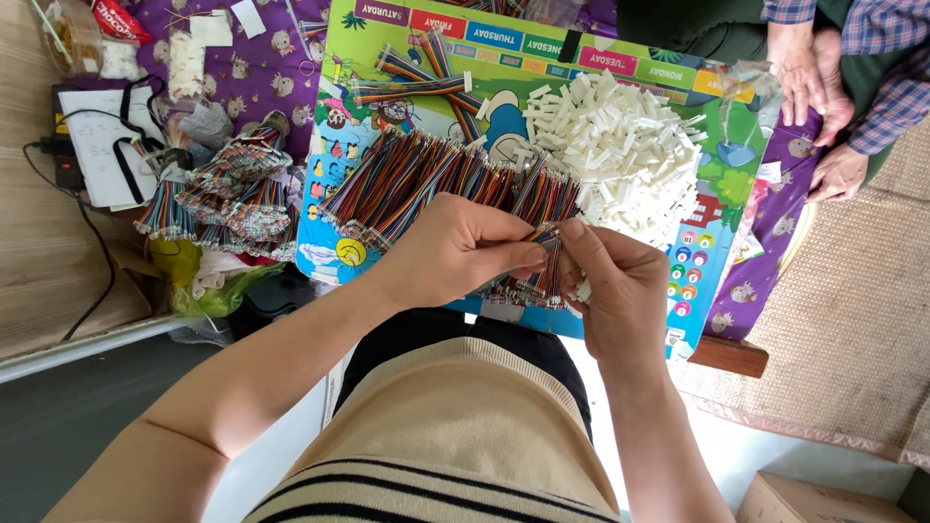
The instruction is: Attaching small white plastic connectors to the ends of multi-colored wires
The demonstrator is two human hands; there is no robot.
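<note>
My left hand (455,247) and my right hand (620,281) meet over the near edge of a colourful picture board (722,145). Both pinch the same short rainbow ribbon cable (544,235) between thumb and fingers. My right hand also seems to press a small white connector against the cable's end, mostly hidden by the fingers. Just behind my hands lies a spread of many rainbow ribbon cables (426,174). A heap of small white plastic connectors (620,145) sits on the board to the right of them.
Bundled finished cables (228,199) lie left on a purple patterned cloth (257,68). A notebook (97,145) and black cord sit far left. Another person's hands (819,87) rest at the top right. A woven mat (852,320) and a cardboard box (823,499) are at right.
</note>
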